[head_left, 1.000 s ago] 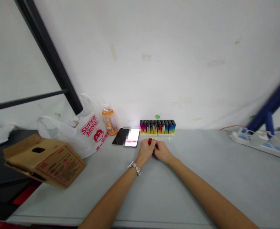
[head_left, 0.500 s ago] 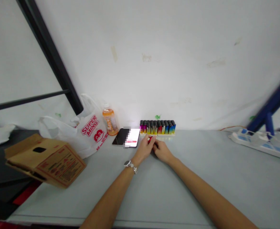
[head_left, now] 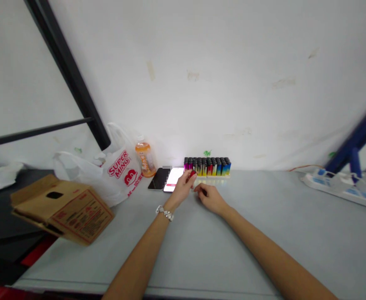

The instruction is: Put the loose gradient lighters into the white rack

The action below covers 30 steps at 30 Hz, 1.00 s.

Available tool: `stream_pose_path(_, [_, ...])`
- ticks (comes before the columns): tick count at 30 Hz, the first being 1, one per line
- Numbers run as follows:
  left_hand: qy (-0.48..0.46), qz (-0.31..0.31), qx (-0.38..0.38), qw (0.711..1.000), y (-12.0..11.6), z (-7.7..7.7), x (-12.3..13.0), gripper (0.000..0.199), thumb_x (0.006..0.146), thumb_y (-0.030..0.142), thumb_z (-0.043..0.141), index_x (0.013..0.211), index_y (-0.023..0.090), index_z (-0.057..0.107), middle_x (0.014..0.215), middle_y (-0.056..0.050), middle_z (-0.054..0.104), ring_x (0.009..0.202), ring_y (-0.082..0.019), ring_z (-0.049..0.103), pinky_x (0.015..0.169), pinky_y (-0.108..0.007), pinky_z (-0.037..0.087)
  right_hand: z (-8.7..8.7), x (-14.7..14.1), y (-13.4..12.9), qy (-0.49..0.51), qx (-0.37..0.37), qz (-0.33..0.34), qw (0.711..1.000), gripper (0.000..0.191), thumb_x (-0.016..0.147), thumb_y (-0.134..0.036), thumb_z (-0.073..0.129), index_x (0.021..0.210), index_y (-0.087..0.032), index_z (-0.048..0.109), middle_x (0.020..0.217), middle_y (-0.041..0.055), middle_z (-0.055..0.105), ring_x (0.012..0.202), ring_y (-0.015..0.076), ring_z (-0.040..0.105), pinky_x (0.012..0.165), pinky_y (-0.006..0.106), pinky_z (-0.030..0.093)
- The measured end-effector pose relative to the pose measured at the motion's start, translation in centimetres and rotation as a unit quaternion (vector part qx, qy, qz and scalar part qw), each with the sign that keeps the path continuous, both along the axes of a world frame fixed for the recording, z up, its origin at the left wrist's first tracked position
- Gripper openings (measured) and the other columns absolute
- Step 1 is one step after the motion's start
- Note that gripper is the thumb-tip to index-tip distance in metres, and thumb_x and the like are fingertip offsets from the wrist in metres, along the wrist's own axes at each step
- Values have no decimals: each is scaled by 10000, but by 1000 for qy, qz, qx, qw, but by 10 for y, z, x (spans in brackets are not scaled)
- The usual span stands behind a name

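Note:
My left hand [head_left: 184, 187], with a silver bracelet at its wrist, is closed on a small red lighter [head_left: 193, 172]. It is at the near left side of several upright lighters [head_left: 218, 166], which have black tops and purple, yellow, red and blue bodies. They stand in rows in a shallow pale tray [head_left: 223, 176] against the wall. My right hand [head_left: 212, 199] rests on the table in front of the tray, apart from my left, its fingers curled in. Whether anything is between those fingers is hidden.
Left of my left hand lie a black phone [head_left: 159, 178] and a phone with a lit screen [head_left: 173, 182]. Behind are an orange drink bottle [head_left: 145, 159] and a white plastic bag [head_left: 120, 175]. A cardboard box [head_left: 73, 208] lies at left, a power strip [head_left: 351, 189] at right.
My hands have come apart. The left has moved left and slightly forward with the red lighter, towards the tray. The right has stayed near its place with fingers curled.

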<state>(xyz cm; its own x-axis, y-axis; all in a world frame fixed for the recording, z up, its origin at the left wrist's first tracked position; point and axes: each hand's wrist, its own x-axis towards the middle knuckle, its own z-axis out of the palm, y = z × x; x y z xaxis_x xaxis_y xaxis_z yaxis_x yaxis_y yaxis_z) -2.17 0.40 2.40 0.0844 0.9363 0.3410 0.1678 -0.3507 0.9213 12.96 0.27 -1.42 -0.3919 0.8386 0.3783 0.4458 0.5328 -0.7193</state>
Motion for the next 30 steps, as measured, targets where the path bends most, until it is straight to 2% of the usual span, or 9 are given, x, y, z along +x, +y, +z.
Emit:
stream_pose_path(5, [-14, 34, 35, 999, 11, 4, -10, 309, 787, 422, 665, 932, 150, 686, 915, -57, 673, 826, -153, 602, 730, -262, 495, 1, 0, -1, -11, -1, 1, 1000, 254, 771, -85, 477, 886, -166, 689, 691, 7, 646, 606, 137, 531, 606, 236, 367])
stream_pose_path(9, [29, 44, 80, 995, 25, 14, -20, 291, 736, 393, 719, 904, 156, 747, 907, -61, 667, 754, -147, 612, 654, -262, 504, 1, -1, -1, -18, -5, -1, 1000, 243, 772, -94, 490, 882, -169, 694, 683, 10, 648, 598, 140, 532, 603, 239, 367])
stream_pose_path(12, [78, 53, 109, 990, 36, 19, -25, 248, 743, 338, 719, 920, 168, 757, 867, -53, 672, 760, -151, 621, 689, -271, 515, 1, -1, -1, -19, -3, -1, 1000, 232, 786, -109, 492, 881, -169, 695, 683, 14, 648, 602, 145, 541, 603, 241, 372])
stream_pose_path(19, [120, 55, 110, 985, 58, 11, -28, 225, 722, 238, 732, 932, 162, 749, 877, -68, 724, 794, -179, 654, 806, -325, 532, 1, 0, -1, -19, 6, 3, 1000, 241, 781, -100, 493, 883, -172, 700, 695, 18, 660, 612, 145, 553, 611, 240, 380])
stream_pose_path(30, [199, 18, 115, 973, 69, 12, -35, 226, 778, 214, 697, 987, 145, 744, 967, -93, 745, 856, -200, 692, 836, -327, 551, 4, -1, -3, -40, -2, -1, 999, 232, 787, -101, 491, 883, -165, 693, 676, 9, 637, 602, 135, 539, 598, 228, 368])
